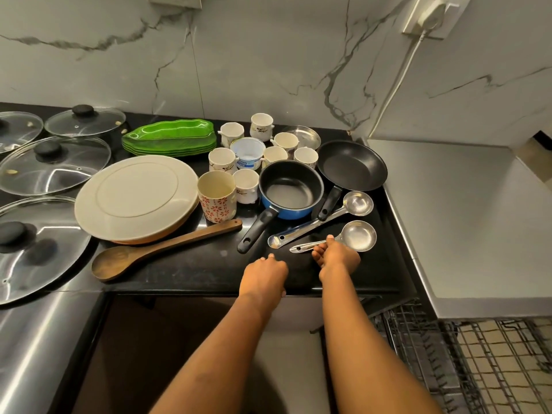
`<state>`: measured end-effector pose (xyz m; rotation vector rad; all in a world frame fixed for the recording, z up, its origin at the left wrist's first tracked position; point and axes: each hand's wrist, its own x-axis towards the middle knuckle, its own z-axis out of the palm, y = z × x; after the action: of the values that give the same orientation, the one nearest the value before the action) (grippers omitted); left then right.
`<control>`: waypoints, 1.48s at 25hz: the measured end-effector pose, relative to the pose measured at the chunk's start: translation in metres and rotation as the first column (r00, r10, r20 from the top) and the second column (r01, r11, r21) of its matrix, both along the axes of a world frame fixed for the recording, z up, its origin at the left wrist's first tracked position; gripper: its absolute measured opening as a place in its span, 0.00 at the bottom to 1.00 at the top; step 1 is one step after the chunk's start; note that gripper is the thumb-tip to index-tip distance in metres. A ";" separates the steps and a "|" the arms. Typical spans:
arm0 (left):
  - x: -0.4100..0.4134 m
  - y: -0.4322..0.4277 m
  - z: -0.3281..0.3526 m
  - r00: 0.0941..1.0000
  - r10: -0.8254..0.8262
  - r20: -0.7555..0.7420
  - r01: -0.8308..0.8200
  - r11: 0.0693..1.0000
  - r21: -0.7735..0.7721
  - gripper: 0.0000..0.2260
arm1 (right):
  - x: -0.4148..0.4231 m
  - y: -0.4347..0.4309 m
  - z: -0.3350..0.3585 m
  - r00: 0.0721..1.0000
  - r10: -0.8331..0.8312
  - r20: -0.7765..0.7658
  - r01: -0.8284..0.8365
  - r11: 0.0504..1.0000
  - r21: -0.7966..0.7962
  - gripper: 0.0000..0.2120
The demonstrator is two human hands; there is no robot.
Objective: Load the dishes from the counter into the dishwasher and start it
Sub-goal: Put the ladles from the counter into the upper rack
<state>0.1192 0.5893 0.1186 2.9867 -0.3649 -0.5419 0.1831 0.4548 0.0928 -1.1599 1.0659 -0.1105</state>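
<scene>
Wall [268,55]: white marble-look slabs with grey veins; rises from back edge of black counter [209,264], turns a corner at right.
Socket plate [442,28]: white, high on right-hand wall; carries white plug [431,8].
Cable [396,85]: white; drops from plug along wall, reaches back right corner of counter.
Second white plate [174,0]: top edge of view, left of centre, mostly cut off.
Steel surface [35,339]: brushed metal; adjoins front left corner of counter, shows bright reflections.

Head-height, close, down onto counter [194,270]
</scene>
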 end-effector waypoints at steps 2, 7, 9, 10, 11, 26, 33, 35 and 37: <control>-0.001 0.002 0.000 1.000 0.002 0.010 -0.002 1.000 -0.003 0.17 | -0.005 -0.004 0.001 1.000 0.018 -0.006 -0.019 0.999 -0.034 0.10; -0.009 0.004 -0.006 0.999 0.007 0.034 -0.007 1.000 0.002 0.19 | -0.035 -0.017 0.008 0.993 0.091 0.078 -0.088 0.996 -0.034 0.06; -0.010 0.004 -0.008 0.999 0.020 0.035 -0.020 1.000 -0.002 0.19 | -0.051 -0.025 0.011 0.986 0.126 0.106 -0.117 0.989 -0.089 0.06; -0.011 0.004 -0.008 0.999 0.025 0.033 -0.025 1.000 -0.003 0.18 | -0.060 -0.030 0.013 0.982 0.147 0.121 -0.131 0.983 -0.130 0.05; -0.010 0.003 -0.009 0.999 0.029 0.030 -0.029 1.000 -0.006 0.18 | -0.068 -0.035 0.015 0.976 0.166 0.138 -0.143 0.976 -0.162 0.04; -0.142 -0.098 -0.018 0.993 0.035 0.114 -0.036 0.999 0.003 0.30 | -0.210 -0.149 0.011 0.892 0.408 0.194 -0.390 0.912 -0.125 0.04; -0.256 -0.174 -0.023 0.991 0.108 0.077 -0.107 0.994 -0.015 0.30 | -0.292 -0.231 -0.007 0.859 0.482 0.173 -0.451 0.872 -0.193 0.06; -0.291 -0.192 -0.024 0.991 0.123 0.053 -0.123 0.992 -0.016 0.30 | -0.316 -0.244 -0.010 0.852 0.498 0.162 -0.465 0.861 -0.204 0.07; -0.324 -0.204 -0.024 0.990 0.137 0.035 -0.137 0.991 -0.006 0.30 | -0.340 -0.250 -0.010 0.842 0.516 0.160 -0.483 0.852 -0.203 0.08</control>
<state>-0.2045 0.3849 0.0941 2.9922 -0.1605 -0.4750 -0.1567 0.2044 0.0823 -1.5017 0.5454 0.0993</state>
